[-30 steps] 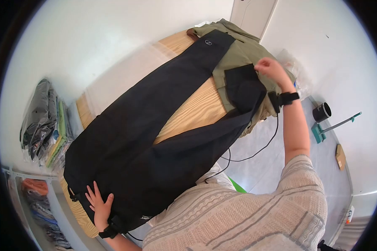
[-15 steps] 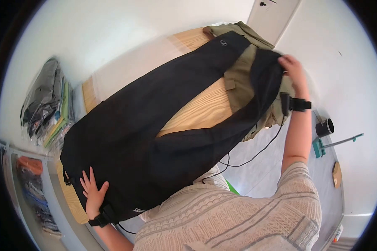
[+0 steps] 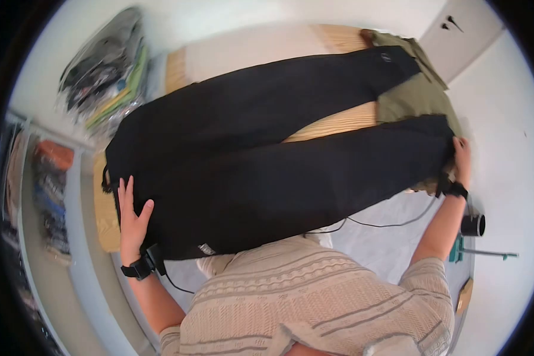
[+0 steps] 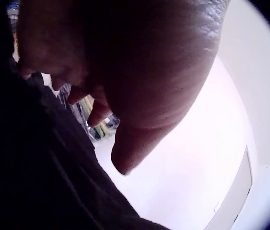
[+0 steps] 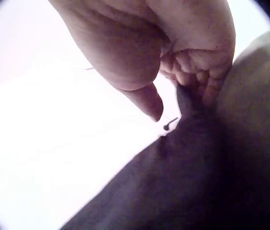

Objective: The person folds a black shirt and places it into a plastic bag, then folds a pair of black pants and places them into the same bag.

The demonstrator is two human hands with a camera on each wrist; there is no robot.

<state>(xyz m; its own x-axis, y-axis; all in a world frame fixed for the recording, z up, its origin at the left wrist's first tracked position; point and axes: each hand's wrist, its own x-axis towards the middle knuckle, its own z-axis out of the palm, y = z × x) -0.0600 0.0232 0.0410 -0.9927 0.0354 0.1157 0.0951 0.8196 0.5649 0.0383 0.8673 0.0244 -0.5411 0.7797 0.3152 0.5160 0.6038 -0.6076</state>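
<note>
Black trousers (image 3: 279, 172) lie spread lengthwise across a wooden table (image 3: 332, 121), waist on the left and legs to the right. My left hand (image 3: 134, 225) rests on the waist end with its fingers extended. At the hem of the nearer leg, my right hand (image 3: 463, 161) grips the cloth. The right wrist view shows the dark fabric (image 5: 168, 177) bunched against curled fingers (image 5: 214, 81), the thumb standing apart from it. Under the leg ends lies an olive-green garment (image 3: 412, 101).
Bagged folded clothes (image 3: 104, 65) are stacked beyond the table's left end. A shelf unit (image 3: 80, 196) with packed clothes stands at the left. On the floor to the right are a black bin (image 3: 473, 225) and a green-handled tool (image 3: 486, 253). Black cables (image 3: 391, 224) hang below the table.
My right hand has drawn the nearer leg's end outward and toward me; its folded, twisted end now lies straighter and flatter. My left hand stays on the waist. The head view has turned.
</note>
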